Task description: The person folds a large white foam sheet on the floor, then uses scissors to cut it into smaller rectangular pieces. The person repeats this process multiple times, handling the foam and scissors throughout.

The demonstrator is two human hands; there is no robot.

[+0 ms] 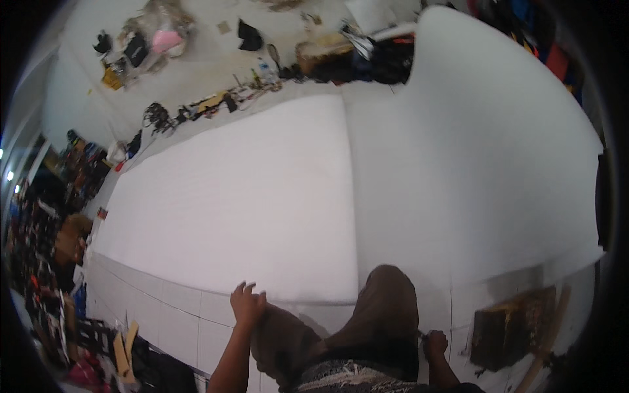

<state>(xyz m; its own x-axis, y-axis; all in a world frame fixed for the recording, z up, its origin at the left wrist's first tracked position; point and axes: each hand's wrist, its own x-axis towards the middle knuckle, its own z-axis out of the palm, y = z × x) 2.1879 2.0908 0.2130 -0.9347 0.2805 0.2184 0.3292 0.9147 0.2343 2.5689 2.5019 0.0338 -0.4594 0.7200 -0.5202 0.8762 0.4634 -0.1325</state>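
Note:
A large white sheet (pixel 242 203) that looks like foam lies flat across the tiled floor in front of me. Its near edge passes just beyond my knees. My left hand (pixel 247 304) is beside my left knee at that edge, fingers apart, with nothing in it. To the right, another broad white sheet (pixel 511 144) rises and curls upward at its far end. Low beside my right leg, my right hand (pixel 436 344) is closed. A small dark tip shows at its left side, too blurred to name.
A worn brown wooden block (pixel 511 327) and a long wooden strip (pixel 550 337) lie at the lower right. Tools and loose items line the far wall (pixel 223 101). Cluttered goods (pixel 65 242) stand along the left, with cardboard pieces (pixel 124 354) at the lower left.

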